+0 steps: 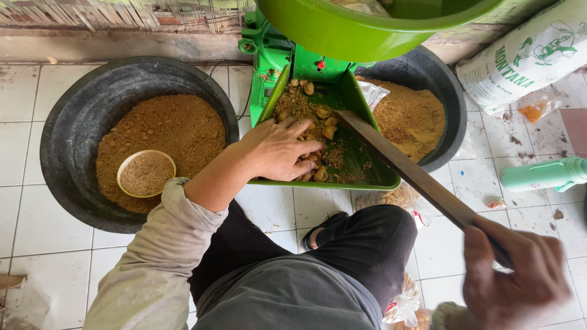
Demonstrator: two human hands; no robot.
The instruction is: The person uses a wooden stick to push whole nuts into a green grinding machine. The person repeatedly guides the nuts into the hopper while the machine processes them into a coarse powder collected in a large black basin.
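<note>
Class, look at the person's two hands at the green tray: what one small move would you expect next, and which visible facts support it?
Probably the left hand pushes the brown lumps up the green tray toward the machine's opening. It already lies on them, and the flat stick in the right hand reaches the same heap.

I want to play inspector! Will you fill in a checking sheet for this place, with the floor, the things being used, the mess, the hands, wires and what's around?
Surface: white tiled floor, dusty, with crumbs.
Job's things: green tray on a green machine, holding brown lumps and crumbs; long flat wooden stick reaching into it.
Clutter: plastic bags by the knee; orange spill.
Grippers: left hand on the lumps; right hand grips the stick.
Cables: thin dark wire beside the machine.
Surroundings: two black tubs of brown powder, a small bowl in one; white sack; pale green bottle.
</note>
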